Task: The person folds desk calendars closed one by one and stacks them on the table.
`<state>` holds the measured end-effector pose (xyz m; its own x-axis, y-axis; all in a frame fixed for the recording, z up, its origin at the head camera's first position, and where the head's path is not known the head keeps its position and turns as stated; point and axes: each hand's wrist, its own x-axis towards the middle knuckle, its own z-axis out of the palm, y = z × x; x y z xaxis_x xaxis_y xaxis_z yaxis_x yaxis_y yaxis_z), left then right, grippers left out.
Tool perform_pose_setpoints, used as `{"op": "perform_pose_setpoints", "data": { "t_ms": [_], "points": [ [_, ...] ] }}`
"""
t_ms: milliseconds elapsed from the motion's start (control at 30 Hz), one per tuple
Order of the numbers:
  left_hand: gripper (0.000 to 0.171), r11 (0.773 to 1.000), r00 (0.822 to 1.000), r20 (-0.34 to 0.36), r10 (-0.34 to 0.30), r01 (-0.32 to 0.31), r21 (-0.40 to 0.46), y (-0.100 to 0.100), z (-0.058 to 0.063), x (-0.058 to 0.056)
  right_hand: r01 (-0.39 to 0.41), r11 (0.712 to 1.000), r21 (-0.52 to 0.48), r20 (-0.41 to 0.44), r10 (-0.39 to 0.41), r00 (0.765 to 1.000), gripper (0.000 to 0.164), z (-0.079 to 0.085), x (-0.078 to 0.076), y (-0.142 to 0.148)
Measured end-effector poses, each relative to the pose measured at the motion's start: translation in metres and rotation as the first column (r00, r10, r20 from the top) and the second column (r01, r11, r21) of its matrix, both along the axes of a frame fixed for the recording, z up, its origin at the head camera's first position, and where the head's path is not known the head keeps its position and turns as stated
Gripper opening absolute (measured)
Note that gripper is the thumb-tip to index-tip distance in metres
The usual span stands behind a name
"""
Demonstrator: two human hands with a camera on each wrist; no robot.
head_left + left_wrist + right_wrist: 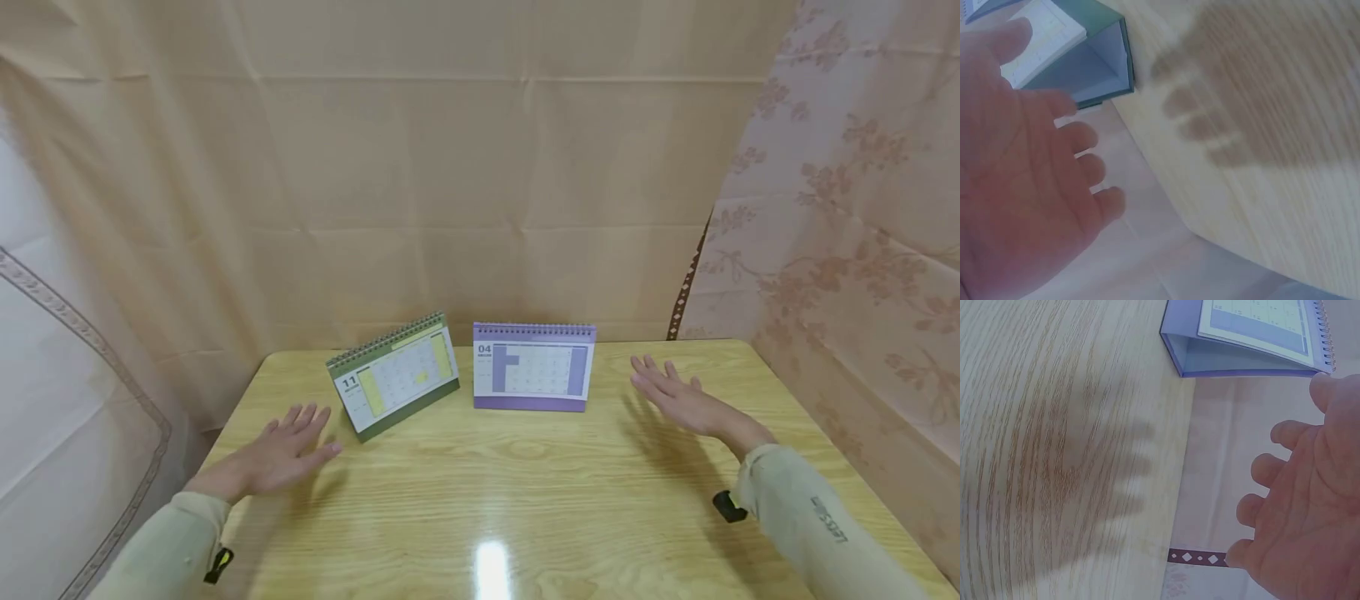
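A green desk calendar (397, 379) showing 11 stands tilted at an angle on the table, left of centre. Beside it, a purple desk calendar (534, 368) showing 04 faces forward. My left hand (281, 454) hovers over the table just left of the green calendar, fingers spread and holding nothing. To the right of the purple calendar, my right hand (686, 402) is held above the table, fingers extended and apart from it. The left wrist view shows the open side of the green calendar (1100, 62) past the thumb. In the right wrist view the purple calendar (1241, 337) lies beyond the fingertips.
Both calendars stand on a wood-grain table (480, 483) near its back edge. A beige curtain (480, 192) hangs behind it. Floral cloth (847, 233) hangs on the right, and white cloth (60, 400) on the left.
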<state>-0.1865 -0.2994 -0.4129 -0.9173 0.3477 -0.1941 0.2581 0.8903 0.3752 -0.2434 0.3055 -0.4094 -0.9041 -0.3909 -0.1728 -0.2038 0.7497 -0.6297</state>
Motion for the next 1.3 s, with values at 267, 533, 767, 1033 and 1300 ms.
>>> {"op": "perform_pose_setpoints", "data": {
  "t_ms": [267,533,767,1033,1300],
  "points": [
    [0.085,1.000,0.988,-0.157,0.001,-0.006,-0.028,-0.009,0.014,-0.012,0.010,1.000,0.026,-0.006,-0.009,1.000,0.071,0.001,-0.002,0.002],
    [0.086,1.000,0.978,-0.209,-0.008,0.002,-0.029,-0.009,0.033,-0.020,0.005,0.999,0.033,-0.004,-0.005,1.000,0.071,0.008,-0.003,-0.002],
    [0.085,1.000,0.924,-0.381,-0.021,0.016,-0.014,0.005,0.049,-0.024,0.008,1.000,0.028,-0.018,-0.007,1.000,0.071,0.014,-0.004,-0.005],
    [0.081,0.997,0.888,-0.454,-0.075,0.060,-0.048,0.026,0.058,-0.022,0.013,1.000,0.023,-0.008,-0.013,1.000,0.071,0.016,-0.004,-0.007],
    [0.078,0.991,0.873,-0.469,-0.134,0.130,-0.042,0.048,0.056,-0.027,0.017,1.000,0.008,0.004,-0.017,1.000,0.069,0.018,-0.003,-0.011]
  ]
}}
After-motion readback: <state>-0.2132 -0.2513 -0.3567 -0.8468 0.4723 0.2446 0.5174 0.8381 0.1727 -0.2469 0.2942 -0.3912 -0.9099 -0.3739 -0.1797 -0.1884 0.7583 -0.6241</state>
